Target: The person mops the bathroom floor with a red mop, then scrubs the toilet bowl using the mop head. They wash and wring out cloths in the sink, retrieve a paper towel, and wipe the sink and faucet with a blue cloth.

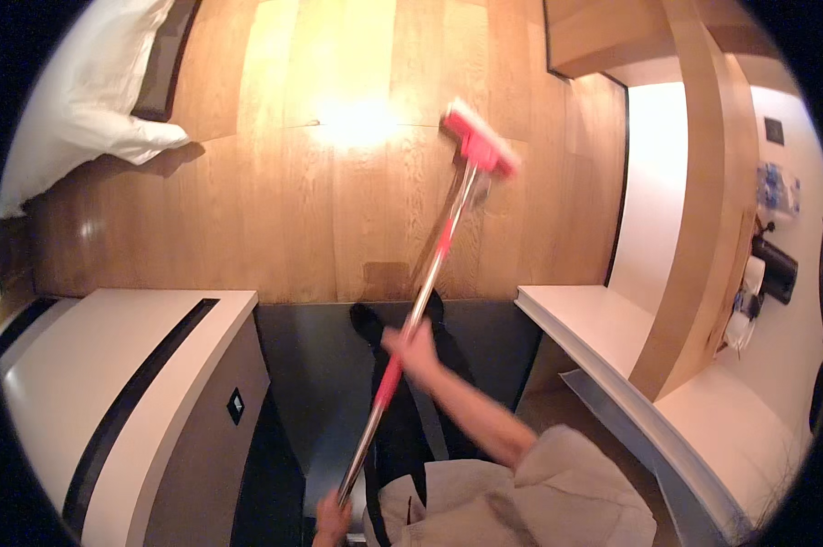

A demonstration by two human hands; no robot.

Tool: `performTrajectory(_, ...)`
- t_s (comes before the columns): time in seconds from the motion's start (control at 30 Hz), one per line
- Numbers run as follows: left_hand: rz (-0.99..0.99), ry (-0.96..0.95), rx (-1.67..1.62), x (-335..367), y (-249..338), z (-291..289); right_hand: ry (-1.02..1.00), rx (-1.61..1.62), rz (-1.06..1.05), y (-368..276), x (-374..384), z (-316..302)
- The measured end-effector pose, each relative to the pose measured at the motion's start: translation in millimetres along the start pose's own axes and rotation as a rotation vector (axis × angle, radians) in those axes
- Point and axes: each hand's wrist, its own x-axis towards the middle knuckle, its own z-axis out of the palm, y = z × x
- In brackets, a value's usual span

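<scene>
A sponge mop (440,251) with a pink head and a silver pole with pink sleeves slants across the view. My left hand (333,520) is closed around the lower end of the pole, near the bottom edge. Farther up, my right hand (413,351) wraps the pole by a pink sleeve, the forearm reaching in from the right. The pink mop head (481,142), edged in white, is at the wood floor (293,210) beyond my feet. It is slightly blurred, and I cannot tell whether it touches the boards.
A white-topped cabinet (156,346) stands on the left, and a white ledge (580,314) with a wooden upright (703,237) on the right. White bedding (83,128) hangs at the far left. A darker patch (387,276) marks the floor before my feet, which stand on dark flooring (315,365).
</scene>
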Motion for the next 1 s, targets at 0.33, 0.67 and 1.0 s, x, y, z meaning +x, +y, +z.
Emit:
performTrajectory(0.33, -0.065, -0.069, 0.011, -2, 115, 11, 0.109, -0.080, -0.087, -26, 21, -43)
performTrajectory(0.67, -0.245, -0.048, 0.537, -141, 74, -66, -0.146, 0.327, 0.245, 67, -146, -50)
performTrajectory(1.0, 0.229, -0.245, 0.326, 122, 294, 75, 0.392, 0.494, 0.168, 42, 111, -299)
